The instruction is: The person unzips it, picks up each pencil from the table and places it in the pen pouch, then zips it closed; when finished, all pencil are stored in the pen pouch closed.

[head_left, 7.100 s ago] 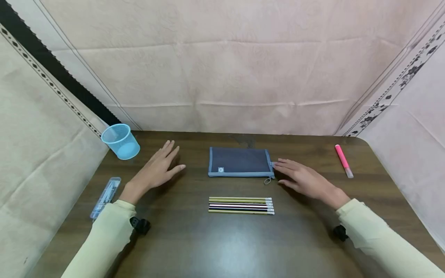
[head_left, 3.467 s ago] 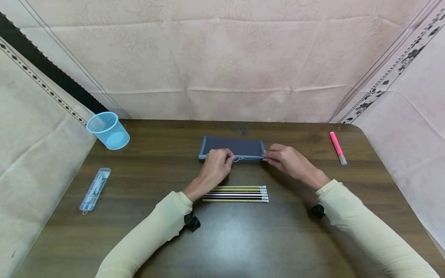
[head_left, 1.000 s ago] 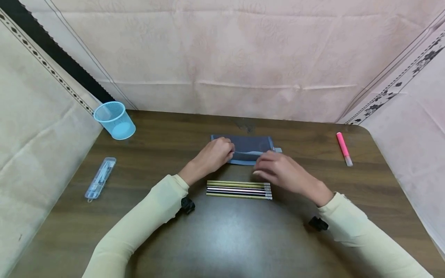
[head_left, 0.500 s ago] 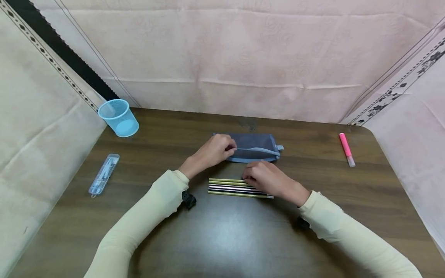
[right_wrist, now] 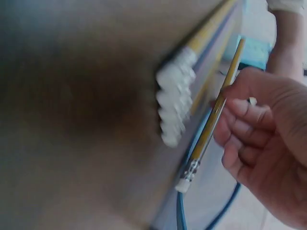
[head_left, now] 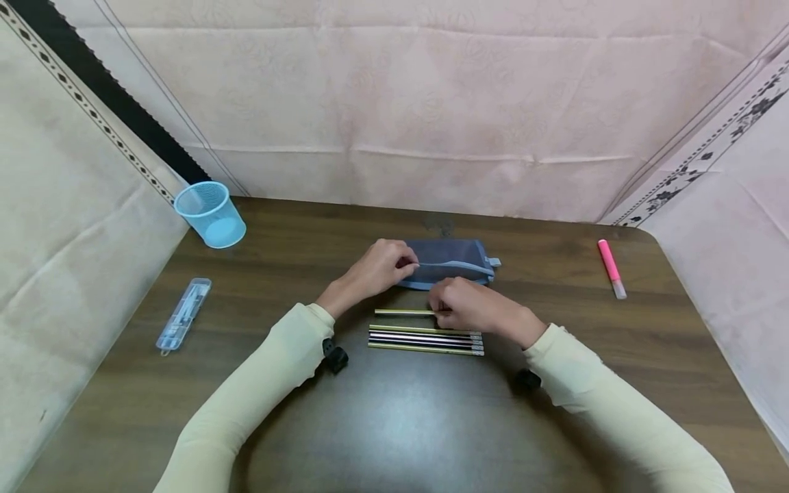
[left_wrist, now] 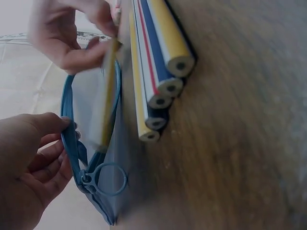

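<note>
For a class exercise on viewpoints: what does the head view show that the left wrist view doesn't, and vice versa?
Only the head view shows the light-blue cup and clear blue case.

Only the left wrist view shows the ring pull and dark-cored pencil ends.

Both show the left hand holding the blue pouch, the right hand holding a single pencil, and the row of pencils.

There are six pencils (head_left: pixel 425 338), one pouch (head_left: pixel 446 253), one cup (head_left: pixel 216 220), one marker (head_left: pixel 609 264), one case (head_left: pixel 183 315).
</note>
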Motion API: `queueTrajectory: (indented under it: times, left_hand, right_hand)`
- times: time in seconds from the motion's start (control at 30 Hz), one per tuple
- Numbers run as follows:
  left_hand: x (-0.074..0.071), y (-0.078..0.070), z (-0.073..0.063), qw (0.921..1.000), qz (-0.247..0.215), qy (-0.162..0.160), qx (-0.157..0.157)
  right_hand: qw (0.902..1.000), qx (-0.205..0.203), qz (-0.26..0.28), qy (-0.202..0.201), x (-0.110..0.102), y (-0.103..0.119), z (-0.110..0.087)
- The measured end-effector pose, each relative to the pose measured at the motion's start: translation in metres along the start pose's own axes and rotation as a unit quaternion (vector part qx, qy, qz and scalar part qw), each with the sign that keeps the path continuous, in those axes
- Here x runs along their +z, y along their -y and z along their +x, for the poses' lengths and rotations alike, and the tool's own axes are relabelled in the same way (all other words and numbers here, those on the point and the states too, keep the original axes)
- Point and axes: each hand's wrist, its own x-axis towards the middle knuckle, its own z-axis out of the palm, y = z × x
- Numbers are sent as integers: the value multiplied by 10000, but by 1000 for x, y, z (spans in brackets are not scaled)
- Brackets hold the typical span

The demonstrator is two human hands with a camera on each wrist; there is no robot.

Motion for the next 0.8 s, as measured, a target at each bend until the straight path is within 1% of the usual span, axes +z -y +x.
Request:
queueTrajectory:
  times: [0.07, 0.17, 0.23, 0.33, 0.43, 0.5, 0.53, 0.57, 0.6, 0.63, 0.67, 0.7, 0.73, 0.8]
  left_hand:
    - [-1, 1, -2, 10000, -5, -6, -33]
    - [-2, 2, -3, 10000, -8, -45, -31]
    - [-2, 3, -3, 10000, -19, -69, 22]
    - [-2, 4, -1, 9999, -50, -95, 115]
    - [-1, 4, 3, 9998, -89, -102, 164]
    - [-2, 4, 3, 9998, -94, -95, 164]
    - [-2, 4, 3, 9998, -89, -96, 157]
    - [-3, 3, 3, 9998, -89, -92, 145]
    - [-3, 3, 3, 9998, -91, -91, 128]
    - [-3, 2, 2, 9999, -82, -94, 106]
    - [-3, 1, 2, 9999, -82, -96, 85]
    - [-3, 1, 2, 9999, -83, -112, 68]
    - [-3, 0, 1, 9999, -67, -129, 52]
    - [-3, 1, 0, 9998, -40, -164, 42]
  right_hand:
    - [9987, 165, 447, 160, -6, -1, -4]
    - [9946, 250, 955, 332, -15, -3, -13]
    - [9934, 232, 1059, 373, -19, -5, -21]
    - [9925, 217, 1159, 307, -23, -10, -31]
    - [9889, 279, 1436, 249, -23, -13, -37]
    - [9823, 385, 1804, 312, -22, -15, -37]
    - [9765, 447, 2075, 376, -21, -16, -37]
    - [9686, 531, 2385, 457, -20, -17, -36]
    - [9559, 674, 2802, 567, -19, -18, -36]
    - [9388, 838, 3271, 684, -17, -19, -35]
    - [9161, 1033, 3793, 789, -15, -19, -35]
    - [8879, 1241, 4342, 879, -14, -19, -34]
    - [8566, 1442, 4866, 933, -12, -20, -34]
    - [7867, 1809, 5829, 927, -10, -20, -32]
